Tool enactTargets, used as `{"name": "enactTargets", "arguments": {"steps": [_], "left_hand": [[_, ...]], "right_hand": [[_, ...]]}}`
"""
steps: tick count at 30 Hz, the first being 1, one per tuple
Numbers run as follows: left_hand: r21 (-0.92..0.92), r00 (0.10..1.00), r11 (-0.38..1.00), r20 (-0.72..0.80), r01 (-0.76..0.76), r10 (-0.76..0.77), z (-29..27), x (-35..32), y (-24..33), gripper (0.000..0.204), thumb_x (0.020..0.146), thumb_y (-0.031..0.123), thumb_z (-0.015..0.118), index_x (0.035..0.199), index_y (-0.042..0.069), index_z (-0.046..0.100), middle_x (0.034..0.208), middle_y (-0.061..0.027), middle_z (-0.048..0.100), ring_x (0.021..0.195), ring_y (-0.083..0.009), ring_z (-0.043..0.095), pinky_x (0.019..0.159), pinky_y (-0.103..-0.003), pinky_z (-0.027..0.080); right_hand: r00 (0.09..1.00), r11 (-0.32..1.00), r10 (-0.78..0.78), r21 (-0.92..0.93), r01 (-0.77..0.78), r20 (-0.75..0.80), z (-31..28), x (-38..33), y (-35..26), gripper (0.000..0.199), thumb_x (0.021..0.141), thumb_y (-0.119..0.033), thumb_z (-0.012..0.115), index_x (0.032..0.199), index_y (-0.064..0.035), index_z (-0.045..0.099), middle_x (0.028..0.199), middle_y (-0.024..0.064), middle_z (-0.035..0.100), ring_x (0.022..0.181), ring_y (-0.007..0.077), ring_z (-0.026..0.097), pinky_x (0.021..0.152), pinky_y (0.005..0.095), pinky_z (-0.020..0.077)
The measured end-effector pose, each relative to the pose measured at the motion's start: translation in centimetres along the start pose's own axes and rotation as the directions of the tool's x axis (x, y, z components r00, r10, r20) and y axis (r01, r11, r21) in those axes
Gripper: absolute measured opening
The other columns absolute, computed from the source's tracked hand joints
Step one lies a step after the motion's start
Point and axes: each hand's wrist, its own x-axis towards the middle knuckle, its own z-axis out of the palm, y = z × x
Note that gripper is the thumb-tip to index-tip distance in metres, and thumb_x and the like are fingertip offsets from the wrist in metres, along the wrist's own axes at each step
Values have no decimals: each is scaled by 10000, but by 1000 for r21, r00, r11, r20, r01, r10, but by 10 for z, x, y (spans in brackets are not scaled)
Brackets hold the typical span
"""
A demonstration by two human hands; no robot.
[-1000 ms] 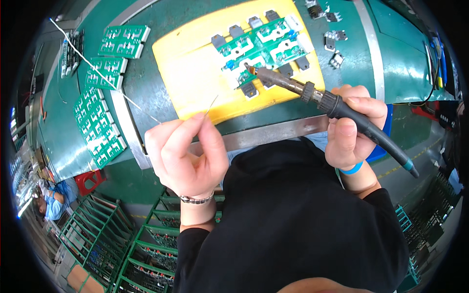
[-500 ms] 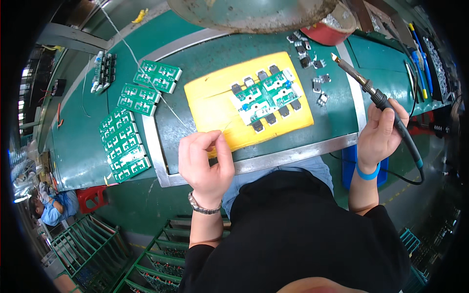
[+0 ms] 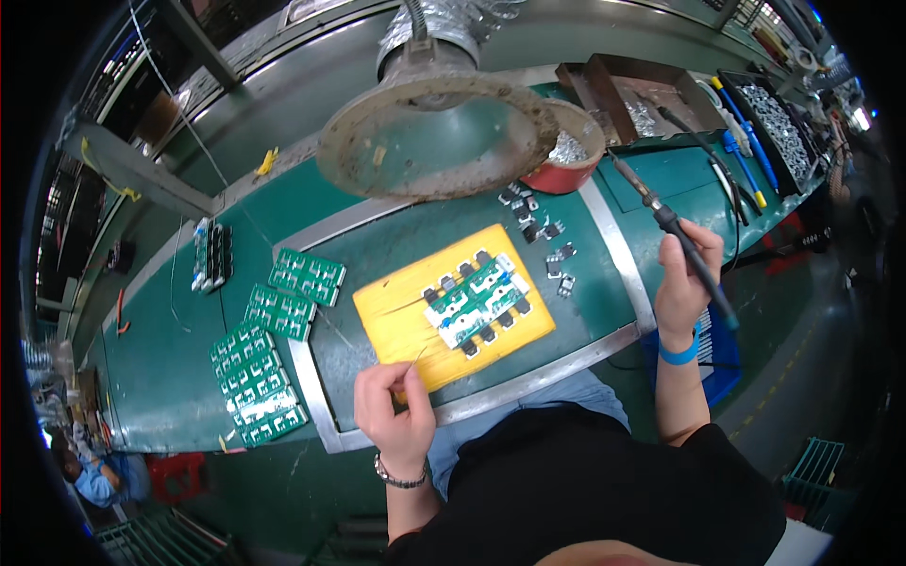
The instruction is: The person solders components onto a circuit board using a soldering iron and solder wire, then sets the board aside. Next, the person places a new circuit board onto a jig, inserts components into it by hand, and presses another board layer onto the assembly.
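Between its thumb and fingertips, my left hand (image 3: 396,415) pinches a thin solder wire (image 3: 421,354), just at the near left edge of a yellow pad (image 3: 389,316). A green circuit board (image 3: 475,304) lies on the pad, with black components along two sides; neither hand touches it. My right hand (image 3: 681,294) is closed round the dark handle of a soldering iron (image 3: 672,223), held above the right of the bench. The iron's tip points away from me, near a red bowl (image 3: 557,177) with crumpled foil-like material in it.
Overhanging the far side is a metal fume hood (image 3: 344,141). Green boards (image 3: 250,382) lie in a group at left, near a rack-like row of parts (image 3: 212,255). Loose black components (image 3: 528,229) lie right of the pad. Blue-and-yellow tools (image 3: 746,170) and a parts tray (image 3: 769,113) are far right.
The view has tilted up toward the far side, showing more of the hood. My right hand has moved the iron's tip farther out, beside the red bowl. My left hand keeps its pinch.
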Motion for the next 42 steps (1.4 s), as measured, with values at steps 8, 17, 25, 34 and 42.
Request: {"name": "enactTargets", "arguments": {"steps": [8,17,25,34,42], "left_hand": [[12,995,996,37,-90,90,5,6,-1,141,802,-87,694,901,-6,634,795,-117,617,647,-223,578,580,-312,459],[-56,996,997,71,-52,56,3,3,-5,61,870,-71,652,904,-25,631,830,-92,590,659,-146,526,596,-260,426],[-51,997,998,74,-30,34,0,3,-4,107,820,-79,684,888,-9,641,775,-107,603,633,-217,557,574,-311,436],[-66,992,997,122,-31,39,3,5,-8,135,804,-73,701,895,14,652,811,-106,635,666,-242,584,585,-329,467],[-36,999,999,46,-2,4,1,0,-11,188,804,-59,694,974,12,653,892,-109,660,707,-243,584,609,-329,458]], "right_hand": [[994,998,-38,44,34,103,25,44,13,261,939,-37,639,1191,16,596,1023,125,693,908,162,679,823,305,546],[997,994,-11,-114,2,-77,-13,93,47,206,999,-128,607,1137,9,539,1002,116,698,880,125,651,770,239,493],[888,873,438,303,-382,-141,-29,133,119,235,969,-176,684,1135,-21,623,971,70,690,798,102,614,682,221,480],[500,-128,729,812,-570,467,-67,129,143,391,1009,-127,601,1303,102,482,1228,230,620,962,246,674,804,324,606],[528,923,303,-105,-371,793,43,51,-1,392,913,-83,678,1296,-40,611,1169,60,685,977,104,615,780,240,494]]}}
